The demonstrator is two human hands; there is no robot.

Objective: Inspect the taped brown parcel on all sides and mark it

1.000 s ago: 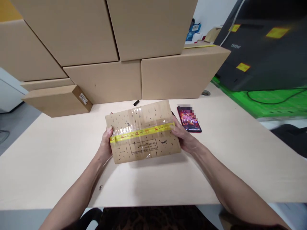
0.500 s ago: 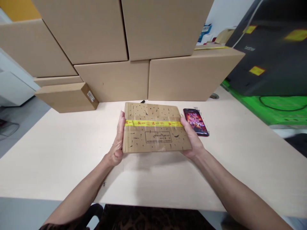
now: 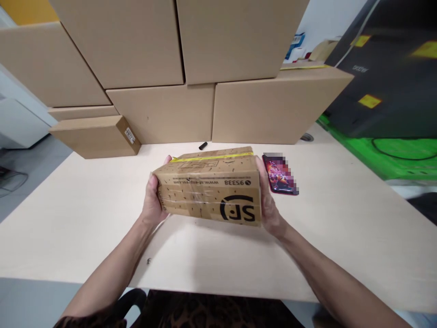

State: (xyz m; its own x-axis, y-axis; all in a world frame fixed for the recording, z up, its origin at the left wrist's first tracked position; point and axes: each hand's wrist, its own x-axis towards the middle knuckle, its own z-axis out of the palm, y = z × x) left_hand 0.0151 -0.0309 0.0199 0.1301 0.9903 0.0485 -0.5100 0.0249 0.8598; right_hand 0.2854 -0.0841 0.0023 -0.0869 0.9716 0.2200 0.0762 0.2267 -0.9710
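Observation:
A brown cardboard box with yellow tape across its top is held between both my hands, tilted so that its long side with upside-down black "SF" lettering faces me. My left hand grips its left end, with the thumb at the upper corner. Against the right end presses my right hand, its far fingers partly hidden by the box. A phone with a lit screen lies on the table just right of my right hand. Behind the box rests a small black object.
Large cardboard boxes are stacked along the back of the table. A smaller flat carton stands at the back left. On the right are a dark machine with yellow labels and a green surface with a black cable.
The held box has been turned in my hands, so its lettered side now shows below the taped top. My left hand has moved slightly left. The small black object is more exposed.

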